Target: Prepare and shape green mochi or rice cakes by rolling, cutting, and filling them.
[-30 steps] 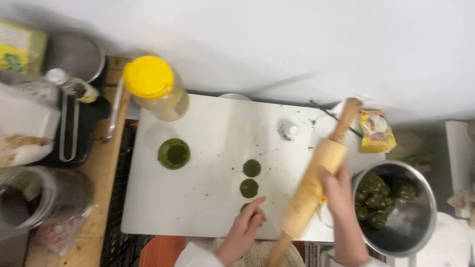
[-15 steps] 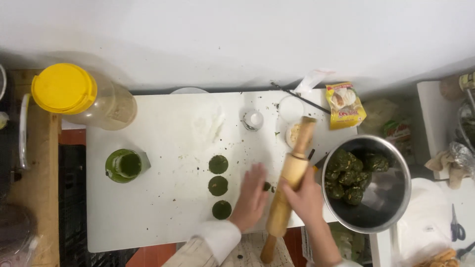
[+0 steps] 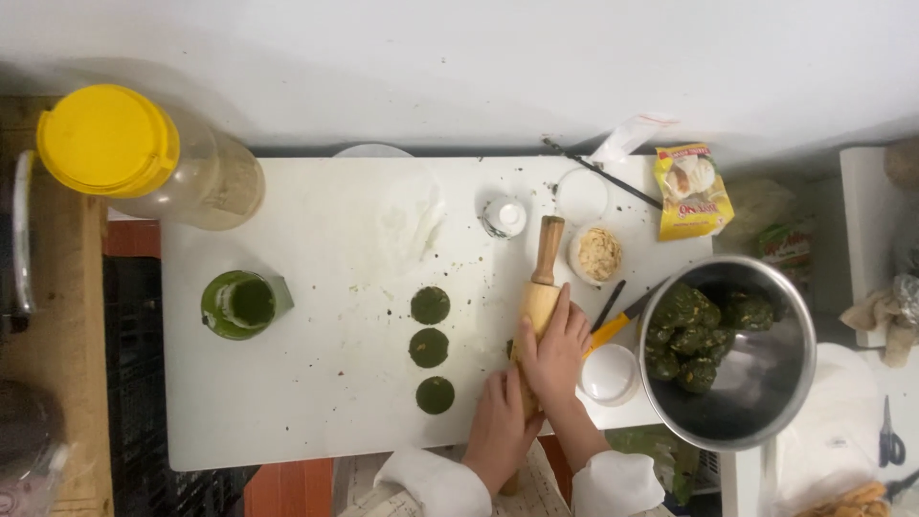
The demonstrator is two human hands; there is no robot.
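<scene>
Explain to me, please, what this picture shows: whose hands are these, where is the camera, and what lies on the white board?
A camera on a person's head looks straight down. No machine: the left hand and right hand together press a wooden rolling pin on a white rectangular board. Three dark green flat dough discs lie in a column. Nearby stand a green-filled glass cup, a clear jar with yellow lid, and a round steel bowl of dark green balls.

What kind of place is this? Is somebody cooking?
It looks like a kitchen worktop, probably at home. Both hands press a wooden rolling pin on a white board, beside three flat green dough rounds and a metal bowl of green balls.
</scene>
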